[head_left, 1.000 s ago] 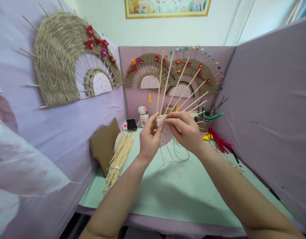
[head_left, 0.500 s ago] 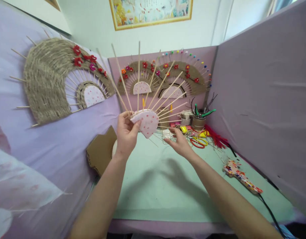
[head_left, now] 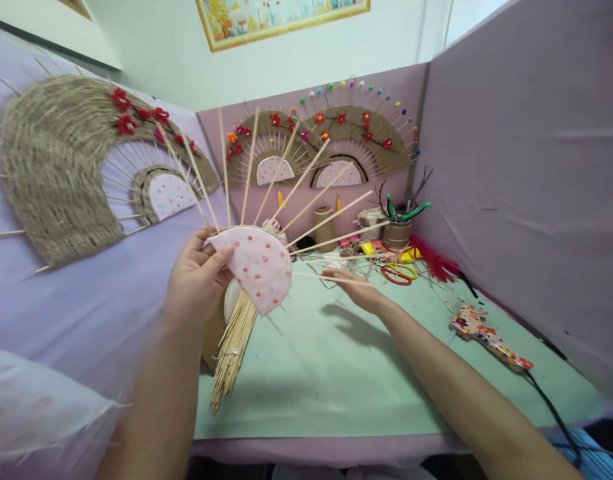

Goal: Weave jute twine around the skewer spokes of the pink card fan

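Note:
My left hand (head_left: 194, 277) grips the corner of a stick fan (head_left: 259, 267), thumb on its front face. The fan is a half-round base in white cloth with pinkish-red spots. Thin wooden sticks spread from its curved edge like rays. My right hand (head_left: 354, 290) hovers over the table behind the lowest sticks, fingers stretched out and holding nothing that shows. Whether it touches a stick I cannot tell. Below the fan lies a tied bundle of thin wooden sticks (head_left: 232, 357), partly beside a piece of brown cardboard (head_left: 209, 343).
Finished fans hang around: a large twine-woven one (head_left: 51, 167) on the left and two (head_left: 361, 127) at the back. Behind my right hand are scissors (head_left: 399, 273), a twine spool (head_left: 325, 227) and a tin (head_left: 396, 233) with pliers. A patterned glue gun (head_left: 489, 337) with a cord lies right.
The fan has come closer and lower left with my left hand, and its sticks have turned clockwise. The stick bundle has come into view. My right hand has flattened slightly.

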The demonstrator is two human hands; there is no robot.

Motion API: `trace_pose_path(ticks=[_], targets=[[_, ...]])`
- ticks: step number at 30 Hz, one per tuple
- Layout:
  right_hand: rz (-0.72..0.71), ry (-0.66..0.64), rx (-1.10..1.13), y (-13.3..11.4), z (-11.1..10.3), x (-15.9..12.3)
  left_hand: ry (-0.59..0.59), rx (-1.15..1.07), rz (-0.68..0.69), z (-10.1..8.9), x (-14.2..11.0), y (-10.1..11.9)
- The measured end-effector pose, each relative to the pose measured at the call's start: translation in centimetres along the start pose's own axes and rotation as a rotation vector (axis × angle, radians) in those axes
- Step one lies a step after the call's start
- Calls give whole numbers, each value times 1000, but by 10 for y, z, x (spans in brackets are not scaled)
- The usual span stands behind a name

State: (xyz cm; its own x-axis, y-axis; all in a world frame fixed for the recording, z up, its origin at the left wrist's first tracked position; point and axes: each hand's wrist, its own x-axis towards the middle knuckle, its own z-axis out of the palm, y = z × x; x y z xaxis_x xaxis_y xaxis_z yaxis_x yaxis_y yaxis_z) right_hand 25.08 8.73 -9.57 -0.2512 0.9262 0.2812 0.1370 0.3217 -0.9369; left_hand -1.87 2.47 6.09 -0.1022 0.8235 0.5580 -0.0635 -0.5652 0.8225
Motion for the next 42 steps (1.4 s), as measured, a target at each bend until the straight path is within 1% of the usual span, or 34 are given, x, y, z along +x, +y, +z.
trace_pose_path(ticks=[3,4,5,6,7,8,10,12,15,18,21,23,25,27,28,29,30,31,33,34,35,36,37,38,40,42], targets=[[20,-456,141,-17,12,-10,-64,30,-163,-6,-1,5],[37,-566,159,-20,13,-14,-79,46,-205,-9,-2,4],[59,-620,156,-21,12,-16,-93,59,-243,-13,-3,3],[76,-616,135,-20,9,-19,-104,67,-276,-17,-5,2],[90,-558,101,-19,3,-20,-110,69,-305,-21,-7,0],[100,-464,64,-16,-5,-20,-108,65,-333,-25,-8,-2],[104,-237,12,-11,-28,-18,-92,54,-390,-34,-10,-6],[91,-46,-2,-9,-53,-13,-77,50,-428,-40,-10,-9],[58,159,33,-15,-84,-7,-109,67,-444,-45,-10,-15],[45,256,70,-29,-101,-9,-122,85,-451,-45,-9,-17],[32,298,74,-41,-107,-20,-34,97,-394,-43,-5,-15],[25,326,47,-46,-109,-31,47,116,-283,-40,0,-15],[16,359,-13,-47,-110,-42,136,145,-107,-33,4,-18],[-2,375,-88,-45,-108,-50,235,178,107,-23,6,-27],[-6,360,-131,-43,-105,-54,286,201,205,-16,6,-34],[-2,318,-178,-40,-100,-56,328,228,284,-9,5,-42],[13,242,-229,-36,-94,-58,358,257,346,0,2,-51],[41,131,-281,-32,-86,-61,371,288,374,8,-1,-61],[104,-148,-379,-21,-69,-65,388,329,398,25,-10,-82],[125,-264,-429,-16,-59,-67,382,343,397,33,-16,-92],[132,-320,-490,-13,-50,-69,369,347,391,40,-22,-101],[122,-310,-553,-11,-41,-71,352,343,388,47,-27,-110],[94,-257,-606,-11,-32,-72,336,338,391,54,-33,-117],[46,-174,-635,-15,-24,-73,321,338,397,61,-38,-123],[-88,-8,-602,-30,-7,-73,282,333,416,73,-47,-130],[-257,156,-492,-54,12,-70,242,314,435,84,-55,-134]])
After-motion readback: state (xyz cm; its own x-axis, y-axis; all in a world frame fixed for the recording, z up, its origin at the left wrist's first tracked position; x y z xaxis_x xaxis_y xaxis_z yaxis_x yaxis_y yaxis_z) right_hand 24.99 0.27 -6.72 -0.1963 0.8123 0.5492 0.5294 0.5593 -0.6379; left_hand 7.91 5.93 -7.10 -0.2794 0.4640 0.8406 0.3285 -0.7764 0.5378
